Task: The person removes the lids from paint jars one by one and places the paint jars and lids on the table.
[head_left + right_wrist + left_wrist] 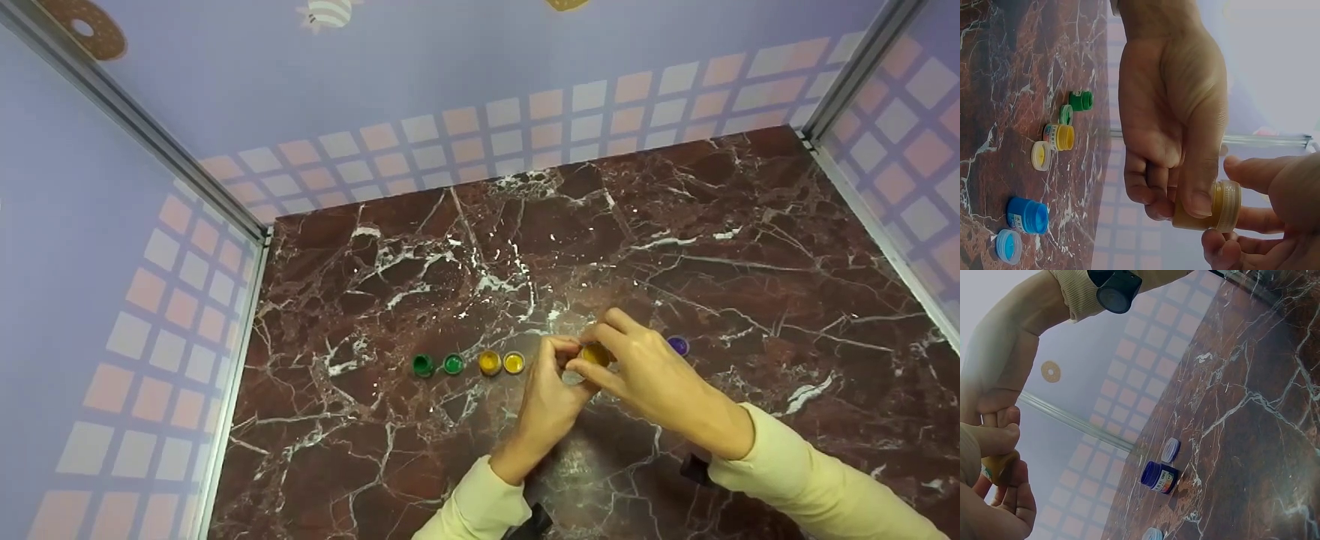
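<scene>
Both hands meet around a small ochre paint jar (596,355), held up above the table. My left hand (551,394) grips the jar's body, its thumb pressed along the side in the right wrist view. At the jar's clear ridged lid (1230,205), which sits on the jar, are the curled fingers of my right hand (656,375). In the left wrist view, fingers and thumbs hide much of the ochre jar (1002,468).
Left of the hands stand an uncapped green jar (422,366) and yellow jar (490,363), with a green lid (453,364) and yellow lid (514,363) beside them. Also uncapped are a blue jar (1027,215) near its lid (1009,246) and a purple jar (1159,477) near its lid (1171,450).
</scene>
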`<state>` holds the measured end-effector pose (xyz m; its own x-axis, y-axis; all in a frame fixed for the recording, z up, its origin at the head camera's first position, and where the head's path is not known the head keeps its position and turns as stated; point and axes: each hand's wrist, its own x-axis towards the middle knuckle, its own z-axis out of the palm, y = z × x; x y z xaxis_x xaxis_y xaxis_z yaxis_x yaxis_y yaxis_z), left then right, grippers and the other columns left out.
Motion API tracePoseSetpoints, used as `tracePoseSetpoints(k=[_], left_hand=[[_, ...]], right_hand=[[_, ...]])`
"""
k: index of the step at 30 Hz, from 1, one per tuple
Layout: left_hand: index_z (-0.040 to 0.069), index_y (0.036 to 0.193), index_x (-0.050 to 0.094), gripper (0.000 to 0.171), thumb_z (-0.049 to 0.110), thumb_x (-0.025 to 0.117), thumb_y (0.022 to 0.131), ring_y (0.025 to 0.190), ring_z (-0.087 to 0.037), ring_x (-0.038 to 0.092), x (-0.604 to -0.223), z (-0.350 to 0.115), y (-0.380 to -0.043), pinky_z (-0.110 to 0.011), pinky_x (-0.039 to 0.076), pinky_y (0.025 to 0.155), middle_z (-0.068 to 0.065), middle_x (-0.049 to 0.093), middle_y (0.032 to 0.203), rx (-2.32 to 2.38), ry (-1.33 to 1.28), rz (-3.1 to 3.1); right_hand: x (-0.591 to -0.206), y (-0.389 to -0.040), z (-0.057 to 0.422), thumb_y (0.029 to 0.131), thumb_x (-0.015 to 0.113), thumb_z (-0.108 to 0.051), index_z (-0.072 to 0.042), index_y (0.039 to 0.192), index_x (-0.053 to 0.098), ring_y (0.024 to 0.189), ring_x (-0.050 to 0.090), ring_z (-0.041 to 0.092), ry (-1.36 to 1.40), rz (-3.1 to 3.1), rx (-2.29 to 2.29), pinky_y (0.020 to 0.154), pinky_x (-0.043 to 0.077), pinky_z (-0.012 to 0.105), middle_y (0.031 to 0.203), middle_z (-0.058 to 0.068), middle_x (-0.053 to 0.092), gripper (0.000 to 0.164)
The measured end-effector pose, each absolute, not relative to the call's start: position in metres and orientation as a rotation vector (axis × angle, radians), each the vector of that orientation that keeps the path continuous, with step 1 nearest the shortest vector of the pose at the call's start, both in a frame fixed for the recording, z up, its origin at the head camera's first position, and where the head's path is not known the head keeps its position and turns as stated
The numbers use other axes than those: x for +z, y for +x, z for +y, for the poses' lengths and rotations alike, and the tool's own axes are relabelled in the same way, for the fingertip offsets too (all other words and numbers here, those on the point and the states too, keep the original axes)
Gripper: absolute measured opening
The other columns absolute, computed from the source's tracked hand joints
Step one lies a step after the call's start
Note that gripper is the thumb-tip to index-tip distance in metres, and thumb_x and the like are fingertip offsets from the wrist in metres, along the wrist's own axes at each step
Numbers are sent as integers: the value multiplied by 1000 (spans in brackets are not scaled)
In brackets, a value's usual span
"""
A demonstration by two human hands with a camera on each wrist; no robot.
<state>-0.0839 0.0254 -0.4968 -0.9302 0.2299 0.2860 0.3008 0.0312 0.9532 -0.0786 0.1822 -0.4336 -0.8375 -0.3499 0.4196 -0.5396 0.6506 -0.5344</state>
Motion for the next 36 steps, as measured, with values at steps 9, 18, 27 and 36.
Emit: tracePoseSetpoints(k=[9, 18, 27, 36], left_hand=[[-4, 112, 52, 38, -11, 76, 83, 97, -18, 64, -500, 23, -86, -31, 57, 89, -15, 61, 114, -2219, -649, -2138], [-3, 110, 54, 36, -5, 80, 85, 92, -13, 59, -499, 11, -88, -29, 55, 85, -13, 62, 113, -2232, -737, -2236], [-7, 117, 56, 38, -4, 78, 87, 97, -13, 61, -501, -2, -93, -31, 55, 89, -16, 61, 119, -2302, -868, -2236], [-7, 119, 57, 34, -7, 71, 89, 102, -14, 60, -501, -9, -95, -31, 52, 94, -12, 61, 114, -2342, -963, -2307]], right_hand=[[-432, -81, 188, 90, 81, -18, -4, 100, 72, 71, 57, 10, 904, -2564, 915, 58, 53, 22, 95, 1, 59, 20], [-428, -83, 194, 89, 81, -15, -5, 109, 74, 79, 55, 8, 1131, -2538, 905, 66, 54, 21, 101, 0, 59, 23], [-429, -81, 196, 88, 81, -10, -11, 106, 75, 86, 58, 11, 1210, -2519, 912, 71, 56, 22, 107, 3, 57, 19], [-430, -78, 199, 87, 80, -5, -10, 108, 76, 99, 58, 15, 1302, -2494, 886, 79, 57, 25, 114, 2, 61, 22]])
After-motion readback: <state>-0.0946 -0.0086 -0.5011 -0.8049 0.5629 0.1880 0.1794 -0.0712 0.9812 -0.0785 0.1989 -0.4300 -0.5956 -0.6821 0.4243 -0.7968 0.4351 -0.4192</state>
